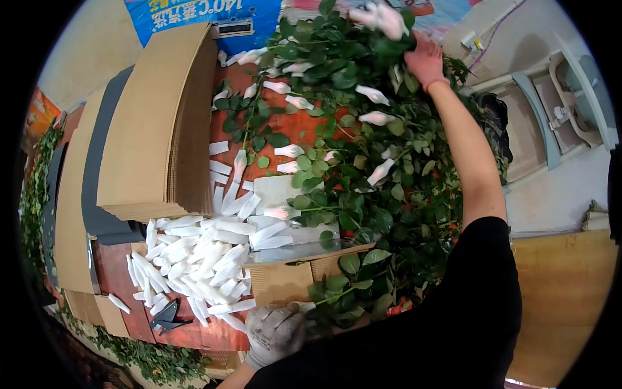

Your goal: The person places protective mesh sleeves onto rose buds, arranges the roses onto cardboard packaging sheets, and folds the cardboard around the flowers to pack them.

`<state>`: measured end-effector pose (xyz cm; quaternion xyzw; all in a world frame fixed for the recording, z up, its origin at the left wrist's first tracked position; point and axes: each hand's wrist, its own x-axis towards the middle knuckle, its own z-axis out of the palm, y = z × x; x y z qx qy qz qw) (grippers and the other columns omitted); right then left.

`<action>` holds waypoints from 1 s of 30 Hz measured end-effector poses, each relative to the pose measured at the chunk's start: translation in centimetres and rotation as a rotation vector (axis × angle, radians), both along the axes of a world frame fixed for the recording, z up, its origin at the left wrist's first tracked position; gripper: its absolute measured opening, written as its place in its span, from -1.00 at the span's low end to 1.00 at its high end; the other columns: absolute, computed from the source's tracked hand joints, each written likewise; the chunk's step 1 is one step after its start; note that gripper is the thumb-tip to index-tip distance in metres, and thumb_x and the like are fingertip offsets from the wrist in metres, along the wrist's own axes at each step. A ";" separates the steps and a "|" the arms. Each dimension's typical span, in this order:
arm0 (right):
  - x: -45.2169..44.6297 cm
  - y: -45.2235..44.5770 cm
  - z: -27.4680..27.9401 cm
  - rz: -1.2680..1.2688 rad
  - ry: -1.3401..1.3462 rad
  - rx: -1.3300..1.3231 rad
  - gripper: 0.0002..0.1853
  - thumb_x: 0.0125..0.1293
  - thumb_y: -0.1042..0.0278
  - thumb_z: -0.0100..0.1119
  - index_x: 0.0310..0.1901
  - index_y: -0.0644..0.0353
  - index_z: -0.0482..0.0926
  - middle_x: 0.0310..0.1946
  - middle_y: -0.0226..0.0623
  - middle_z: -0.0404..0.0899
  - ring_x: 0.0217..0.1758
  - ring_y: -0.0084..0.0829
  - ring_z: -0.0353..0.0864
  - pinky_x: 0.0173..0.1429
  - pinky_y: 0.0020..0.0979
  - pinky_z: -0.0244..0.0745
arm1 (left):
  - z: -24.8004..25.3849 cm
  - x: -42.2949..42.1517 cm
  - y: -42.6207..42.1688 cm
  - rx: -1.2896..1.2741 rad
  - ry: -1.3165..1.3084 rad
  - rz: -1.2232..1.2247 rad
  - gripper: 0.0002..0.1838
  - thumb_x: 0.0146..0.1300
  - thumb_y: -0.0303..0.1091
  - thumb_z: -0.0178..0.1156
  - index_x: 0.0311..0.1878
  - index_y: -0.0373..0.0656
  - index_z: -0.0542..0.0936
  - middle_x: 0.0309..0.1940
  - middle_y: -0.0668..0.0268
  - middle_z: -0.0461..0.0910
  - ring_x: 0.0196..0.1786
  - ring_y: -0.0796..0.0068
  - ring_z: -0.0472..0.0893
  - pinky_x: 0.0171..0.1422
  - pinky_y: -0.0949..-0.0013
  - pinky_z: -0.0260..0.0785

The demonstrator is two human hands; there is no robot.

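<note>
My right hand [425, 61], in a pink glove, reaches to the far edge of a leafy heap of roses [382, 214]. Its fingers are closed around rose stems among the leaves. Beside it, motion blurs pale rose heads [385, 21] in white netting. My left hand [275, 334], in a grey glove, is curled near the table's front edge, its back to me; the fingertips are hidden. Touching or very near its fingers is the netted head of one rose [303, 306]. Several other netted roses [299, 102] lie across the red table [285, 126].
A pile of white net sleeves [201, 259] lies left of the roses, with a black stapler-like tool [168, 318] below it. Stacked cardboard sheets [152, 123] stand behind. Flat cardboard [282, 282] lies near my left hand. A chair-like frame [544, 117] is at the right.
</note>
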<state>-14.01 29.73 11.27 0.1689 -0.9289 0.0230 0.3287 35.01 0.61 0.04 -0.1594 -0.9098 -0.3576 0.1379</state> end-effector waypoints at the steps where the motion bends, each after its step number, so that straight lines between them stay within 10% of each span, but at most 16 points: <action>1: 0.1 -0.3 1.4 0.012 0.099 -0.025 -0.52 0.02 0.26 0.16 0.06 0.08 0.52 -0.13 -0.03 0.59 0.00 0.02 0.53 0.11 -0.11 0.41 | 0.1 0.0 0.0 0.002 -0.007 0.001 -0.70 -0.23 -0.41 0.38 -0.32 0.01 0.61 -0.25 0.44 0.61 -0.25 0.39 0.55 -0.20 0.29 0.33; 5: 4.0 -5.3 -0.9 0.224 0.509 0.189 -0.54 -0.06 0.31 0.07 -0.02 0.17 0.49 -0.25 -0.16 0.55 -0.15 -0.21 0.55 0.02 -0.30 0.43 | -0.1 0.1 0.0 0.006 -0.006 -0.030 -0.71 -0.21 -0.44 0.37 -0.31 -0.01 0.60 -0.25 0.42 0.60 -0.24 0.36 0.55 -0.17 0.27 0.32; 6: 3.7 -6.5 -4.3 0.173 -0.168 0.059 -0.49 -0.06 0.23 0.05 0.01 0.16 0.49 -0.25 -0.27 0.53 -0.20 -0.33 0.51 -0.02 -0.38 0.40 | -0.2 -0.1 0.0 0.002 0.004 -0.060 -0.71 -0.21 -0.44 0.37 -0.31 -0.01 0.60 -0.25 0.42 0.60 -0.24 0.36 0.55 -0.17 0.27 0.32; 8: 10.4 -8.5 -8.9 0.117 0.003 0.506 -0.43 0.02 0.03 0.04 0.05 0.21 0.47 -0.18 -0.25 0.50 -0.13 -0.27 0.48 0.01 -0.28 0.36 | -0.1 0.0 0.0 0.022 0.030 -0.052 -0.72 -0.19 -0.45 0.35 -0.31 -0.03 0.60 -0.24 0.40 0.59 -0.24 0.34 0.55 -0.16 0.25 0.31; 10: 12.7 -8.0 -13.4 0.180 -0.493 0.602 -0.30 0.10 -0.17 0.05 0.16 0.18 0.37 0.00 -0.07 0.45 0.07 -0.11 0.41 0.16 -0.15 0.25 | 0.3 0.1 0.1 0.004 0.027 -0.057 -0.73 -0.18 -0.46 0.35 -0.31 -0.03 0.59 -0.24 0.39 0.59 -0.24 0.33 0.55 -0.16 0.24 0.31; 17: 16.6 -5.1 -11.4 0.256 -1.028 0.669 -0.41 0.14 0.03 0.09 0.20 0.12 0.40 0.06 -0.14 0.52 0.15 -0.15 0.49 0.17 -0.20 0.41 | 0.1 0.2 0.2 0.017 0.044 -0.031 -0.75 -0.17 -0.46 0.35 -0.33 -0.05 0.59 -0.26 0.37 0.59 -0.26 0.30 0.55 -0.17 0.24 0.31; 20: 15.2 -4.0 -8.4 0.260 -1.068 0.538 -0.44 0.12 0.05 0.13 0.15 0.12 0.42 0.02 -0.15 0.52 0.11 -0.13 0.50 0.18 -0.19 0.40 | 0.4 0.2 0.2 0.028 0.033 -0.025 -0.76 -0.16 -0.46 0.35 -0.33 -0.05 0.59 -0.27 0.37 0.59 -0.25 0.30 0.55 -0.16 0.24 0.32; 24: 10.2 0.2 -7.9 0.205 -0.302 0.619 -0.47 0.11 0.11 0.16 0.12 0.09 0.40 0.06 -0.21 0.45 0.19 -0.17 0.39 0.29 -0.24 0.25 | 0.5 0.0 0.3 0.022 0.024 -0.033 -0.76 -0.16 -0.46 0.35 -0.33 -0.04 0.59 -0.28 0.37 0.59 -0.25 0.30 0.55 -0.16 0.24 0.32; 30: 10.6 6.0 -11.4 -0.010 -0.667 0.740 -0.58 0.20 0.14 0.08 0.07 0.09 0.42 0.08 -0.20 0.43 0.22 -0.19 0.35 0.31 -0.21 0.20 | 0.3 0.1 0.3 0.044 0.029 -0.004 -0.75 -0.16 -0.45 0.36 -0.34 -0.04 0.58 -0.27 0.37 0.59 -0.25 0.30 0.55 -0.15 0.24 0.32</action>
